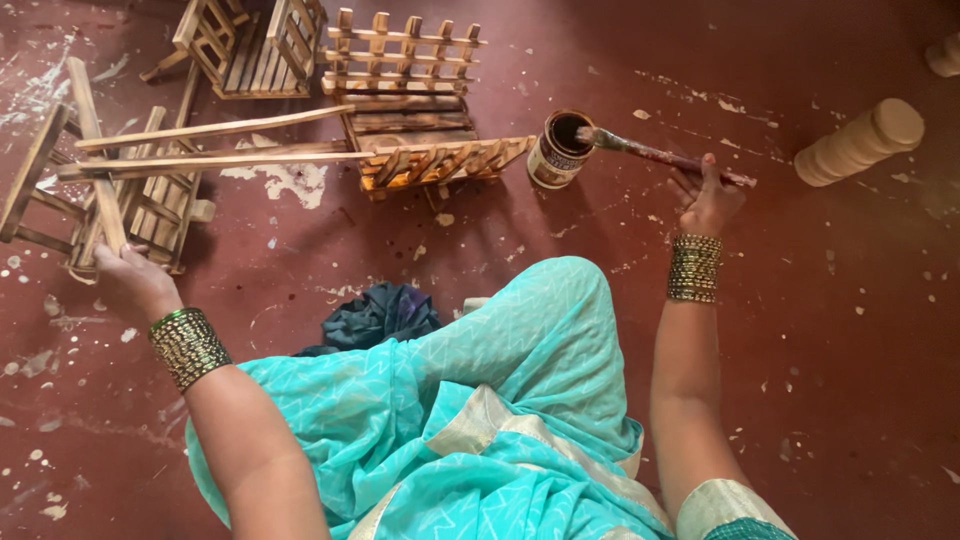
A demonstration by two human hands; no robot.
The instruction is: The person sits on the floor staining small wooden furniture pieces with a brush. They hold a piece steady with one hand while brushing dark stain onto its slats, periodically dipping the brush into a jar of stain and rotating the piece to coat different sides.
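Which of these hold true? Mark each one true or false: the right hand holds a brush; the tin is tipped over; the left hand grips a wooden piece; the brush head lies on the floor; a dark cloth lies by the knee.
1. The right hand holds a brush. True.
2. The tin is tipped over. False: it stands upright, open.
3. The left hand grips a wooden piece. True.
4. The brush head lies on the floor. False: it is at the tin's rim.
5. A dark cloth lies by the knee. True.
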